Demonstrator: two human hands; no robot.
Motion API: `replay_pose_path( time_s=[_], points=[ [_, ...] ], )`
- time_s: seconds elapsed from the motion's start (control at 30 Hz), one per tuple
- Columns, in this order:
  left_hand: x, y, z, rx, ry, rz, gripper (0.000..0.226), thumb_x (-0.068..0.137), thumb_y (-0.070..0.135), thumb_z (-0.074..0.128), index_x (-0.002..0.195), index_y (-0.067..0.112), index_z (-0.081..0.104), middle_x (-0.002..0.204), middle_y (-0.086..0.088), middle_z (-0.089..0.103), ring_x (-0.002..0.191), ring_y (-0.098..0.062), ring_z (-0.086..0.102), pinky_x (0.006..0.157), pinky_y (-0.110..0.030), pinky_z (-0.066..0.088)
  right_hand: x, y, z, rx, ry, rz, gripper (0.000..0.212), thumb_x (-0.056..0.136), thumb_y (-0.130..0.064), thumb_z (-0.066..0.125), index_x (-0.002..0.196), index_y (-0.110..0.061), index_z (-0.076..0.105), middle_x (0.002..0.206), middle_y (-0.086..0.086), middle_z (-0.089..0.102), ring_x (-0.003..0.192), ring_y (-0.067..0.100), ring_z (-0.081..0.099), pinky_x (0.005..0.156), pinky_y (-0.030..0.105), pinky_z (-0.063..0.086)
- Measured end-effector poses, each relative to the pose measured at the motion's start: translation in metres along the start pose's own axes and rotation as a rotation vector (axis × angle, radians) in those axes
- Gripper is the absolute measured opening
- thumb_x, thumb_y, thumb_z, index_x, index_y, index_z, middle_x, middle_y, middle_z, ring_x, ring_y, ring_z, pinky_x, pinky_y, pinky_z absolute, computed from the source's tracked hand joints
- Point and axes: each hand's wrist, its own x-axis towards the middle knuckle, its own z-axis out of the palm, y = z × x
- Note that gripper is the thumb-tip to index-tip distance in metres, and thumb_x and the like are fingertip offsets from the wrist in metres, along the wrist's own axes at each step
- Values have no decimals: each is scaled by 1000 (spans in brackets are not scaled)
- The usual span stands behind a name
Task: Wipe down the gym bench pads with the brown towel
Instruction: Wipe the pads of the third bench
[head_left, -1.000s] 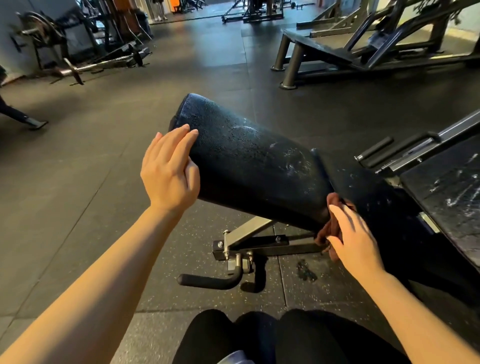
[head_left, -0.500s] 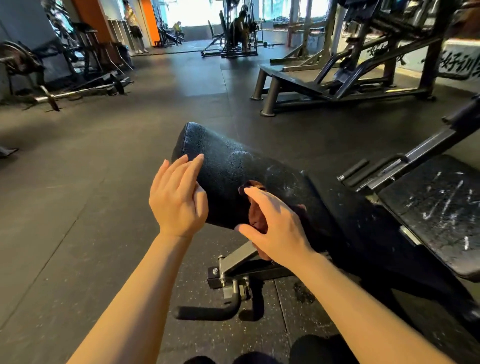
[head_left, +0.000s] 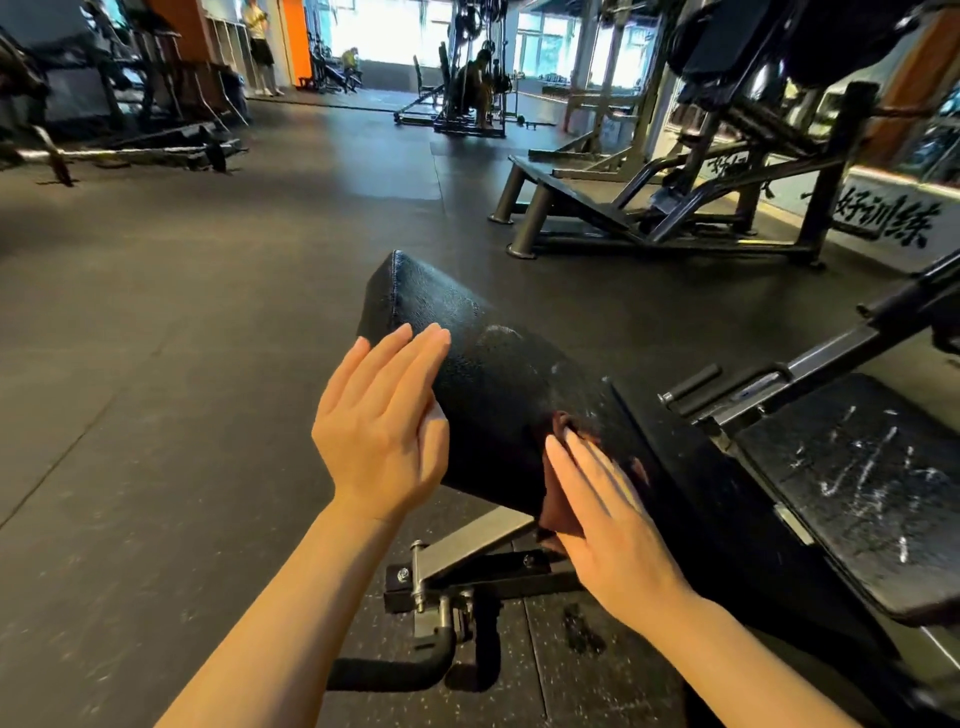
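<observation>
The right hand (head_left: 618, 525) presses the brown towel (head_left: 563, 512) flat-fingered on the bench pad (head_left: 493, 374), the left hand (head_left: 384, 431) open at nine o'clock (black wall writing (head_left: 883, 223) at two o'clock).

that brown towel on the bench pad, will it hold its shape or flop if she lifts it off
Probably floppy: the brown towel bends over the bench pad edge and bunches above the right hand. It looks thin, so likely light. It may slide easily on the smooth pad, since flat fingers pin it.
</observation>
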Motion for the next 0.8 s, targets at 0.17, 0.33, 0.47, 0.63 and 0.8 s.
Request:
replay_pose_path(
  time_s=[0.17, 0.33, 0.47, 0.63, 0.8],
  points=[
    [-5, -1, -1, -69, 55, 2, 46, 86, 13, 39, 122, 5, 67, 128, 0, 60, 123, -19, 58, 112, -37, 35, 56, -60, -1, 60, 196, -245, 67, 89, -25, 57, 150, -17, 28, 149, 9, 33, 138, 25, 37, 117, 41, 26],
    [-12, -4, -2, -106, 17, -40, 43, 96, 18, 35, 122, 0, 63, 126, -4, 61, 124, -24, 56, 116, -38, 30, 60, -52, 9, -16, 309, -267, 63, 87, -35, 57, 144, -23, 33, 141, 9, 35, 128, 27, 43, 106, 47, 37],
    [-18, -7, -5, -28, -40, 59, 37, 103, 25, 37, 123, 7, 62, 126, -14, 63, 129, -31, 53, 115, -47, 30, 35, -29, 17, -18, 319, -209, 69, 87, -36, 61, 147, -24, 29, 139, 9, 38, 127, 28, 44, 109, 44, 34],
    [-23, 11, -10, 281, -136, 201, 38, 101, 30, 45, 126, 11, 67, 139, -15, 56, 142, -35, 32, 119, -51, 15, -22, 34, 18, -44, 193, -45, 81, 79, -30, 64, 148, -23, 22, 139, 11, 38, 127, 30, 41, 110, 44, 29],
    [-47, 82, 25, 257, -384, 400, 38, 97, 36, 53, 121, 13, 72, 146, -11, 52, 146, -27, 33, 123, -50, 3, -84, 107, 4, -114, -197, 370, 120, 57, -34, 92, 154, -17, 24, 133, 13, 47, 119, 32, 47, 89, 48, 54]
  ],
)
